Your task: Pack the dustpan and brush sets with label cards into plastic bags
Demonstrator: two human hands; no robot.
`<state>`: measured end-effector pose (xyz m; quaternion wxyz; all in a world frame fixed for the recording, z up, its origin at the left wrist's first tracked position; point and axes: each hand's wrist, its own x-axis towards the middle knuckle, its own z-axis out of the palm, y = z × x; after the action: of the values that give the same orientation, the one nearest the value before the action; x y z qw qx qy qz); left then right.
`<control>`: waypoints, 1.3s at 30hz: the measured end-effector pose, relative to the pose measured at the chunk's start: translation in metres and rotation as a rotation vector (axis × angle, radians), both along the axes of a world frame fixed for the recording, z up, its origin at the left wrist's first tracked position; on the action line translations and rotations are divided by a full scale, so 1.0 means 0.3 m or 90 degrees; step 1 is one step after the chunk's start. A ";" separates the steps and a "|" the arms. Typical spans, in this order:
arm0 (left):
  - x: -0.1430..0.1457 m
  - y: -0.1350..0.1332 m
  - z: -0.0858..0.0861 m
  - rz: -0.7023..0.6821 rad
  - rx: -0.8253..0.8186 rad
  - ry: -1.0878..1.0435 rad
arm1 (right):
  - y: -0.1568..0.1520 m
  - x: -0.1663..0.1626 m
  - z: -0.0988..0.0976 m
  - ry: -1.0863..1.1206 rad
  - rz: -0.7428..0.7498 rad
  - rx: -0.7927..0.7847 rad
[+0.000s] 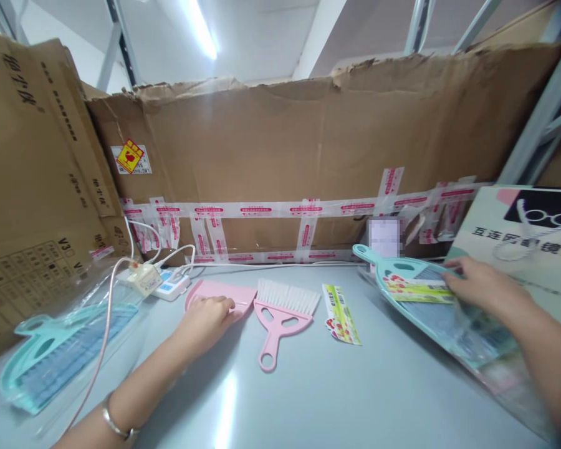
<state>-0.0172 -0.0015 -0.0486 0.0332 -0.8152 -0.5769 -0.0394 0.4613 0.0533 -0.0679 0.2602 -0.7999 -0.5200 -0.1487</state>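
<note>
A pink dustpan (243, 295) lies on the grey table, and my left hand (209, 321) is closed over its near part, which hides the handle. Just right of it, a pink hand brush (280, 324) with white bristles rests flat, handle toward me. A printed card (340, 313) in yellow-green and white lies to the right of the brush. My right hand (477, 284) grips the upper edge of a teal brush-and-dustpan set (416, 274) in clear plastic, its fingers by the label card. That set is tilted, and my forearm covers part of it.
Another wrapped teal brush-and-dustpan set (70, 352) lies at the left. A cable (103, 340) crosses it toward a white power strip (172, 284). A taped cardboard wall (262, 149) closes off the back. Cardboard (37, 174) stands at left, a printed box (518, 243) at right.
</note>
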 end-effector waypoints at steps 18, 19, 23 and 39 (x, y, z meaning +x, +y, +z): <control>0.021 -0.034 0.009 -0.150 0.515 0.020 | -0.062 -0.207 0.075 0.071 0.098 0.060; 0.022 -0.033 0.006 -0.163 0.526 0.004 | -0.066 -0.234 0.079 0.083 0.125 0.073; 0.033 -0.042 0.010 -0.251 0.558 -0.059 | -0.097 -0.403 0.086 0.137 0.275 0.126; 0.088 -0.069 -0.005 -0.006 -0.131 -0.839 | -0.259 -0.816 0.011 1.210 0.562 0.010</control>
<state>0.0094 -0.0223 -0.0501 -0.4047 -0.6220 -0.4737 -0.4742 0.2166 -0.0244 -0.0644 0.5978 -0.3250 -0.3460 0.6459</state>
